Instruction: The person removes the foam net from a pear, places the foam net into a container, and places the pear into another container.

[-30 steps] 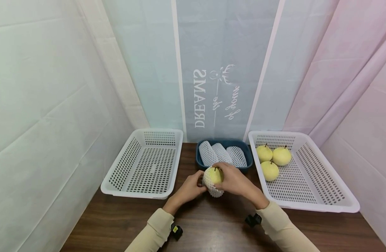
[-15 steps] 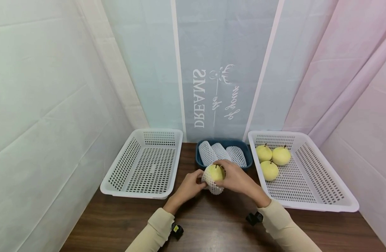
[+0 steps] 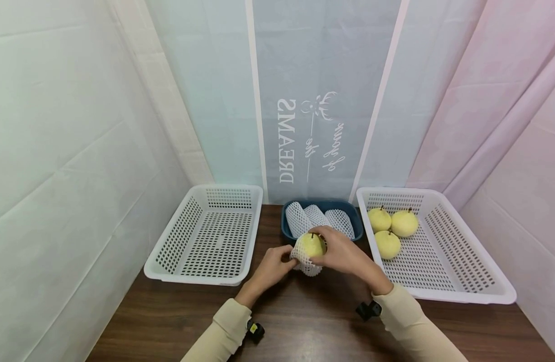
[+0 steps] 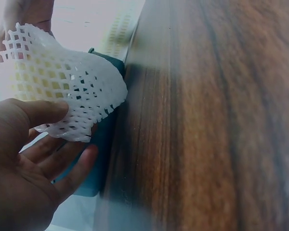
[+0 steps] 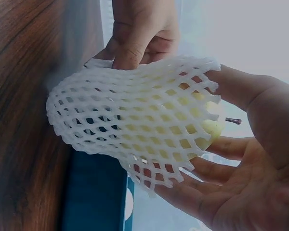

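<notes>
A yellow pear (image 3: 314, 245) sits partway inside a white foam net sleeve (image 5: 101, 110), its stem end bare. My right hand (image 3: 339, 251) holds the pear around its upper part, with some fingers under the net's rim in the right wrist view. With thumb and fingers, my left hand (image 3: 272, 266) pinches the sleeve's left side. Seen from the left wrist, the net (image 4: 82, 82) hangs loose beyond the pear, its lower end unfilled. Both hands are just in front of a dark blue bin (image 3: 284, 226) that contains several more foam nets (image 3: 340, 223).
On the right stands a white slotted basket (image 3: 463, 296) with three pears (image 3: 404, 223) at its left side. Another white basket (image 3: 200, 279), with nothing in it, stands on the left. Brown wood table (image 3: 295, 322) lies under the arms, and a printed curtain (image 3: 313, 60) hangs behind.
The pear and net have risen slightly toward the blue bin and tilted a little to the right. My right hand has shifted up with them; the left still pinches the net.
</notes>
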The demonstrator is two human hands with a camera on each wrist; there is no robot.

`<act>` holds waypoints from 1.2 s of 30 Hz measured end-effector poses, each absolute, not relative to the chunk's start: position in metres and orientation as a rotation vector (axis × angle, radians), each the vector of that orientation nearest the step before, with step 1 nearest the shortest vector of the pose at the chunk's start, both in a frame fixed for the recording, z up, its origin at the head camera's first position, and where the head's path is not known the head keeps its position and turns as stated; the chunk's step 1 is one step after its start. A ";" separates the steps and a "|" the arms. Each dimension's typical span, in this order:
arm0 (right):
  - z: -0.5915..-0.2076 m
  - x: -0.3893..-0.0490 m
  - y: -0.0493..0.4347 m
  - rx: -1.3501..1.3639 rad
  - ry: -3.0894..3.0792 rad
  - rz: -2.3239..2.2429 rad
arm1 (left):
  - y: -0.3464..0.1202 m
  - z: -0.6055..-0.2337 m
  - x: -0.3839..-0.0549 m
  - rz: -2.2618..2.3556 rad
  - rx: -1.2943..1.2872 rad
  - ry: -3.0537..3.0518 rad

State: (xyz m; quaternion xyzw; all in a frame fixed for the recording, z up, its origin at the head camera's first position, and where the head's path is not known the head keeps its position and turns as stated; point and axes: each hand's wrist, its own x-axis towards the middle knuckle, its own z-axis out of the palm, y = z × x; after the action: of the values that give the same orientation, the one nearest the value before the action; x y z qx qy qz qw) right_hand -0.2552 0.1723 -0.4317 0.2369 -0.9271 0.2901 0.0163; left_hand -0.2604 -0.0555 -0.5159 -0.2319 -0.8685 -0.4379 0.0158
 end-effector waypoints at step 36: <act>-0.408 -0.266 0.186 0.796 -2.821 0.933 | -0.052 -0.517 -0.262 -1.500 -0.731 -2.624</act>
State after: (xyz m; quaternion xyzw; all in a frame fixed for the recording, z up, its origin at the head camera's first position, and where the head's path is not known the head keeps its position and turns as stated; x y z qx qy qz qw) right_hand -0.2663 0.1861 -0.4080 0.2586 -0.9166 0.3032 0.0329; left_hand -0.2621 -0.0522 -0.5175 -0.2350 -0.8437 -0.4823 0.0162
